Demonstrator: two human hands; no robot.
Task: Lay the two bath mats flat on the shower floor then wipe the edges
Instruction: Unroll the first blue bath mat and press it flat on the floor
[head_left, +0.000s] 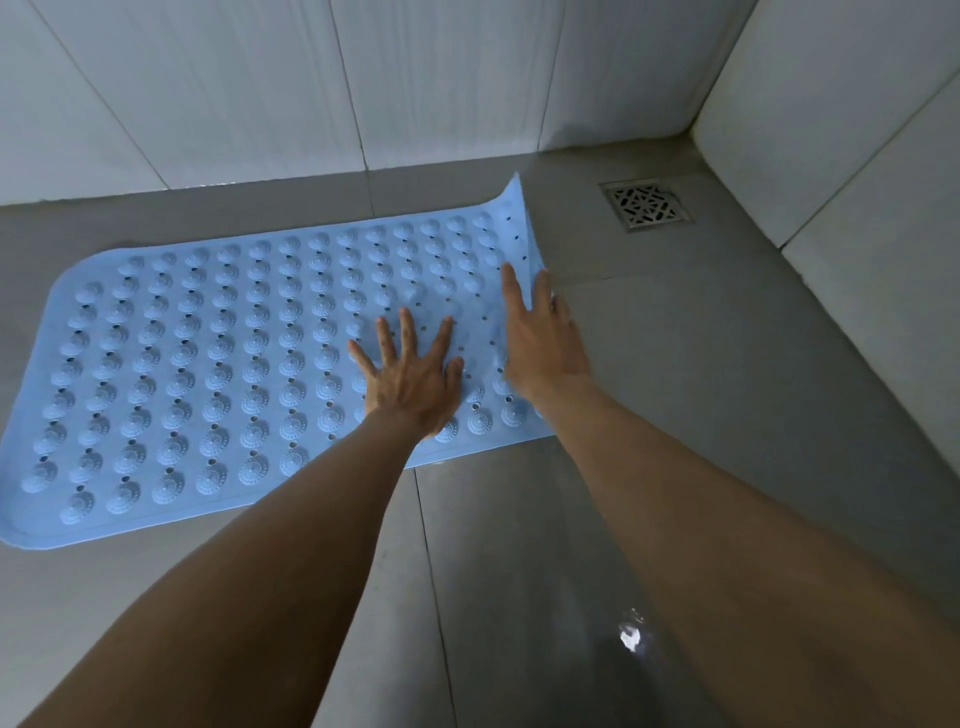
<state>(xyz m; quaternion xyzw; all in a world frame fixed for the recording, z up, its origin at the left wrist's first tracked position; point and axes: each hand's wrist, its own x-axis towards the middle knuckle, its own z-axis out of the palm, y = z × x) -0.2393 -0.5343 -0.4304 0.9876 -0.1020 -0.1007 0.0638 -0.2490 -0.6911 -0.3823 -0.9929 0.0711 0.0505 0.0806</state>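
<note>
A light blue bath mat (208, 364) covered in round bumps and small holes lies on the grey shower floor (675, 389). Its far right corner curls up off the floor. My left hand (410, 374) presses flat on the mat near its right end, fingers spread. My right hand (540, 332) rests with straight fingers against the raised right edge of the mat. Only one mat is in view.
A square metal drain (647, 203) sits in the floor near the back right corner. White tiled walls (441, 78) close off the back and right side. A wet glint (631, 636) shows on the floor near my right forearm.
</note>
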